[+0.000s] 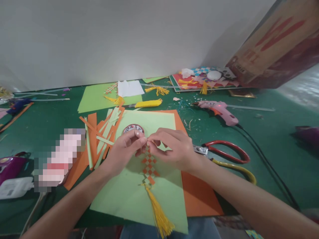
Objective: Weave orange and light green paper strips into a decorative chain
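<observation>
Both hands meet above a pale green sheet of paper (164,196), fingertips pinched close together. Between my left hand (127,146) and my right hand (174,146) is the top end of a woven paper strip (150,162), checkered orange and pale green. A yellow tassel (158,212) hangs from the strip's lower end and lies over the sheet's near edge. What exactly each fingertip grips is mostly hidden. Just behind my left hand, a round patterned disc (134,128) lies partly covered. Orange paper (199,196) shows beneath the green sheet.
Scissors (224,154) lie right of my right hand, below a pink glue gun (218,111) with a trailing cord. A yellow cutter (148,103) lies behind the sheet. Cut paper strips (93,139) and a blurred-out phone (61,159) are left. A paper bag (276,46) stands back right.
</observation>
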{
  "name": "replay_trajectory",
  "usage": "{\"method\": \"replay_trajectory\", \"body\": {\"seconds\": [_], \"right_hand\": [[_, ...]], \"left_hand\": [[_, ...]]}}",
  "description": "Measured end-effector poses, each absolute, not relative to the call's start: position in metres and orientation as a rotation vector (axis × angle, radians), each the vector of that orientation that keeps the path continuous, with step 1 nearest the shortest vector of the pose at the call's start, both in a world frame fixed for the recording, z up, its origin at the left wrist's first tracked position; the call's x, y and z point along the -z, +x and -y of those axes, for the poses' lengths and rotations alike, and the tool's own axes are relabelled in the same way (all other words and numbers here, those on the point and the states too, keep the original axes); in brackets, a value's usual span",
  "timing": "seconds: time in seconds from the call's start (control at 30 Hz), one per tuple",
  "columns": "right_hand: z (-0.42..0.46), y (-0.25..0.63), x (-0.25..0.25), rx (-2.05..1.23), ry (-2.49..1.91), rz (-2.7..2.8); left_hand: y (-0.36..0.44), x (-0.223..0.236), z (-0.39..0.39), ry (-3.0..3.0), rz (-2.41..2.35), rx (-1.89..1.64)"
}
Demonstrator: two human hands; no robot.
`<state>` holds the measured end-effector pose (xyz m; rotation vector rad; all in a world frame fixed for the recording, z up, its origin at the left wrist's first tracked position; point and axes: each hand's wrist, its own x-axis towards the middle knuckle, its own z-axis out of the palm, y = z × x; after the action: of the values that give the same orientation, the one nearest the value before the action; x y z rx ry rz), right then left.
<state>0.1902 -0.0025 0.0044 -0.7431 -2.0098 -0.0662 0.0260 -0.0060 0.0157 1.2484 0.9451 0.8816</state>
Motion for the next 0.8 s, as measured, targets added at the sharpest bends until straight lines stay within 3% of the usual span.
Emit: {"method": "replay_trajectory", "body": {"seconds": [0.47, 0.8], "right_hand": [[0.0027, 0.1920, -0.0052, -0.225, -0.726, 2.001], [0.0037, 0.1916, -0.0026, 0.040, -0.782, 2.127]], "left_hand": [[0.0224, -0.0193, 0.0064, 1.443, -1.054, -0.901], [0.0256, -0.0175, 0.0072, 1.584, -1.066, -1.033]]}}
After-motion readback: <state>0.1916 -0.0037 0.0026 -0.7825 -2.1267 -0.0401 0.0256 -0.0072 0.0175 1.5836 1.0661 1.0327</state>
